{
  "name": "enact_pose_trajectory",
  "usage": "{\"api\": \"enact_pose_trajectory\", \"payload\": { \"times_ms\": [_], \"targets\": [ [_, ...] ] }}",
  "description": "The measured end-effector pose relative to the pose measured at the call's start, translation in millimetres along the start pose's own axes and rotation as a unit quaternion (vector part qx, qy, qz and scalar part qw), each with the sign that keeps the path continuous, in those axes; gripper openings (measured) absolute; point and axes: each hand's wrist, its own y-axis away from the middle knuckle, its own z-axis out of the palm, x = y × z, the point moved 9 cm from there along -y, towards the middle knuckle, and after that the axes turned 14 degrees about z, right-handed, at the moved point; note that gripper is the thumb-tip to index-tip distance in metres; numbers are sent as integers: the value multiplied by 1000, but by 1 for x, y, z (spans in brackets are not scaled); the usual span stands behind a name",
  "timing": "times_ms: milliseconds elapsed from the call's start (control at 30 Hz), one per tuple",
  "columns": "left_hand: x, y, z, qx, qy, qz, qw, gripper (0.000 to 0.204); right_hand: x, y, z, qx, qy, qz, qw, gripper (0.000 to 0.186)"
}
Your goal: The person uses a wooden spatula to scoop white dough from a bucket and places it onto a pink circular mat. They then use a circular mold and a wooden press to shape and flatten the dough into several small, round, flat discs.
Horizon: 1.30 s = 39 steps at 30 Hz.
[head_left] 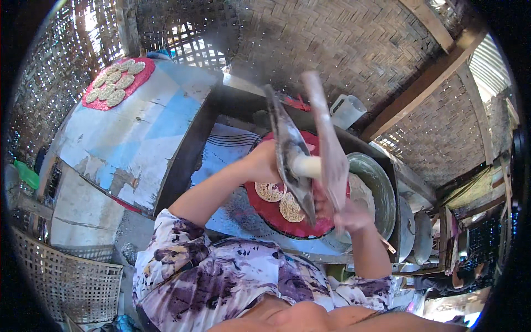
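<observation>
My left hand (266, 161) is closed on a dark, worn flat board (286, 145), tilted upright in front of me. My right hand (353, 216), smeared by motion, grips the lower end of a pale, floury wooden paddle (326, 133) whose narrow end points up and away. A whitish cylinder-shaped lump (307, 166) sits between the two flat faces; I cannot tell whether it is stuck to one or both. Below them lies a round red tray (265, 213) with patterned pale discs (291, 207) on it, partly hidden by the boards and my hands.
A large metal basin (381, 182) with pale flour-like matter stands to the right of the tray. At left, a worn blue-white board (144, 127) bears a red mat (133, 88) of oval pale pieces. A white plastic jug (347, 110) stands behind. Woven walls (332, 44) enclose the place.
</observation>
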Motion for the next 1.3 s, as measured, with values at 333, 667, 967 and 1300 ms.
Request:
{"api": "enact_pose_trajectory", "payload": {
  "times_ms": [333,667,967,1300],
  "targets": [
    [117,-59,0,-157,683,231,675,110,14,-4,1,-133,-111,18,985,99],
    [-97,-44,-4,128,749,22,650,36,20,-31,-25,-100,-132,88,982,96],
    [-108,-26,-23,210,730,-12,650,48,23,-49,-36,-47,-66,114,990,68],
    [-112,-16,11,189,768,-13,612,44,36,-17,-50,59,-13,170,984,66]
  ]
}}
